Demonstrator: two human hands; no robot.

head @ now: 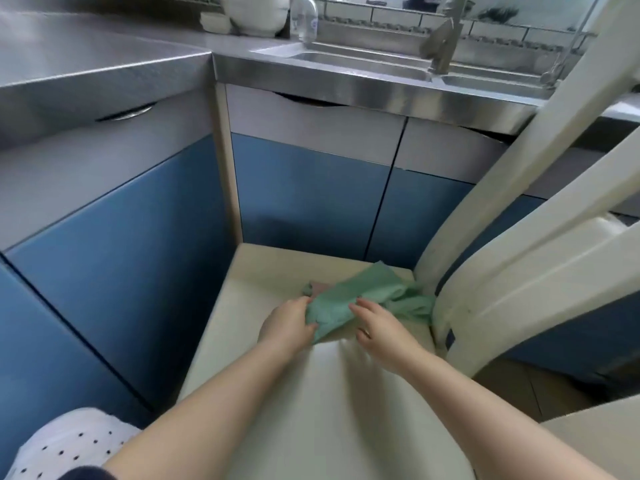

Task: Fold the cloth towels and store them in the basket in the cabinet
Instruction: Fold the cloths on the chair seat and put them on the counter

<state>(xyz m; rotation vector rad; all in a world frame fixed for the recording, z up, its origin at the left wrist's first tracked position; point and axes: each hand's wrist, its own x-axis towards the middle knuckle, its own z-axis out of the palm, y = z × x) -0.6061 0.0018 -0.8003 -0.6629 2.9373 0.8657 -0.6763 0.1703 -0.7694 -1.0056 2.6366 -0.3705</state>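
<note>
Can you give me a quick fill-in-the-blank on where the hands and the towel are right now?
1. The left hand grips the edge of a towel whose colour is ____.
2. The towel lies on the seat of a cream ____, not on the counter.
3. The blue cabinet doors below the sink are all ____.
4. The right hand touches the towel with fingers that are ____, not curled round it.

Missing words: green; chair; closed; straight
</note>
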